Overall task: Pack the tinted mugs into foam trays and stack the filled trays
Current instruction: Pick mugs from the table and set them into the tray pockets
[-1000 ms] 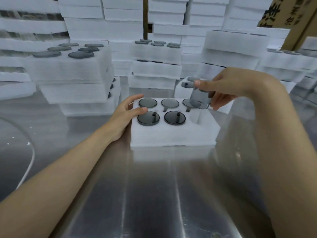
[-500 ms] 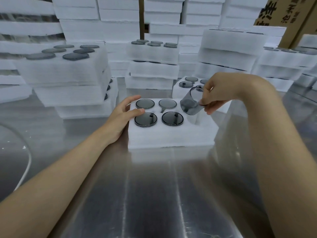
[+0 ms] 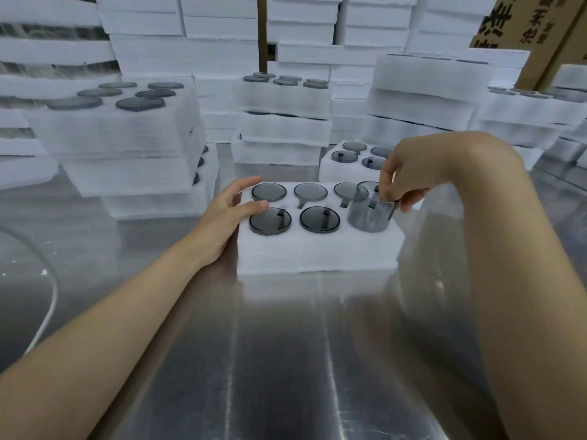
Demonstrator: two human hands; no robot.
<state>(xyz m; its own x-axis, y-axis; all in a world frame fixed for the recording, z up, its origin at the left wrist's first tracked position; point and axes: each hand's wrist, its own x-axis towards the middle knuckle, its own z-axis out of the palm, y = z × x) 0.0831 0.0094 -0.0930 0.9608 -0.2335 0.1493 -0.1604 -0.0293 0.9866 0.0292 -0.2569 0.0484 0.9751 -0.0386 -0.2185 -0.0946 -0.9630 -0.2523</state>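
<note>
A white foam tray (image 3: 317, 252) lies on the steel table in front of me, with several grey tinted mugs sunk in its holes. My right hand (image 3: 409, 173) pinches the rim of another tinted mug (image 3: 370, 214), which stands half sunk in the tray's front right hole. On the tray's left edge rests my left hand (image 3: 232, 211), with its thumb lying on the foam beside the front left mug (image 3: 270, 221).
A second foam tray (image 3: 330, 169) with mugs sits just behind the right hand. Stacks of filled foam trays (image 3: 127, 134) rise at left, middle (image 3: 282, 122) and right. Cardboard boxes (image 3: 527, 23) stand at the far right. Bare steel table (image 3: 286, 360) spreads before me.
My right hand has brought the mug down from above the tray's back right corner and turned it upright into the front right hole. My left hand has stayed on the tray.
</note>
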